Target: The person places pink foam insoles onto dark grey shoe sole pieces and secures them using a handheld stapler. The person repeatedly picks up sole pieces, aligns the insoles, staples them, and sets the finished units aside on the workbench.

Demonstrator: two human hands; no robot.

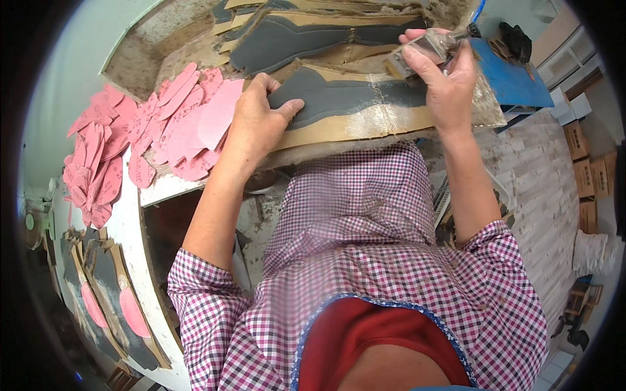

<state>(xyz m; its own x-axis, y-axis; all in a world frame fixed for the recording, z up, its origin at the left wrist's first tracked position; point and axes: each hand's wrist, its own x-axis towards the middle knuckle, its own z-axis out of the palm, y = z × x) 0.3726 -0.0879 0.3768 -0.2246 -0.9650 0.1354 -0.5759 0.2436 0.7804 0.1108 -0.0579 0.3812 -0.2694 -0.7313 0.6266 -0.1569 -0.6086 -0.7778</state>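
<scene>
A dark grey shaped piece (345,96) with a tan edging strip (326,135) lies on the worktop in front of me, with a whitish wet-looking smear across its middle and right part. My left hand (259,117) grips its left end, thumb on top and fingers beyond the edge. Above its right end, my right hand (450,81) holds a flat brush with a metal body (424,51), its pale bristle end pointing left. From behind the brush a thin blue tube (479,10) runs upward.
Several similar grey pieces (280,44) are stacked just beyond. Pink cut-out pieces (186,124) heap up on the left. On the white table (127,218), grey pieces bearing pink ovals (134,314) lie lower left. A blue table (505,75) and cardboard boxes (582,176) stand to the right.
</scene>
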